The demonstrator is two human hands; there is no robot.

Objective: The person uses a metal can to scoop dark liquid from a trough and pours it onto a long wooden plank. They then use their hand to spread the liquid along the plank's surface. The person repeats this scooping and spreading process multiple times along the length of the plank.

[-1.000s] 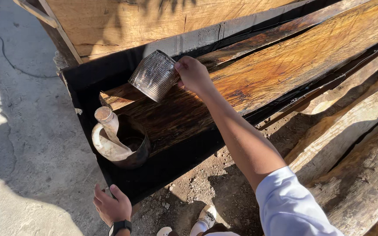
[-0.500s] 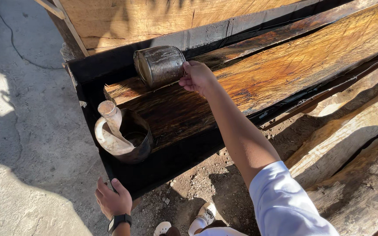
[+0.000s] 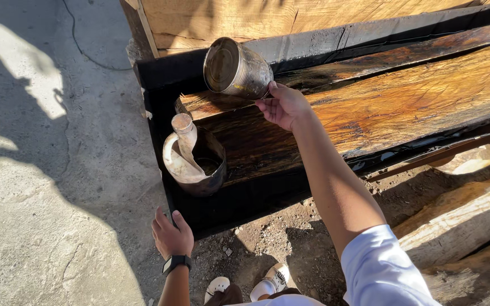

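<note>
My right hand (image 3: 283,106) holds a dented metal can (image 3: 236,69) by its bottom rim, tipped on its side with the mouth facing left, above the end of a wet, dark-stained wooden plank (image 3: 370,107). Below the can, a cut plastic jug (image 3: 191,156) with dark liquid in it sits in a black-lined trough (image 3: 239,201). My left hand (image 3: 170,235), with a black watch on the wrist, rests open against the trough's near edge, holding nothing.
A pale plywood board (image 3: 267,17) leans behind the trough. Rough timbers (image 3: 460,221) lie to the right on dirt. Concrete ground (image 3: 46,187) with a thin cable (image 3: 86,51) spreads to the left. My white shoes (image 3: 270,280) stand below.
My right hand has lifted the can and tipped it up, so its open mouth now faces left. The left hand has stayed at the trough's edge.
</note>
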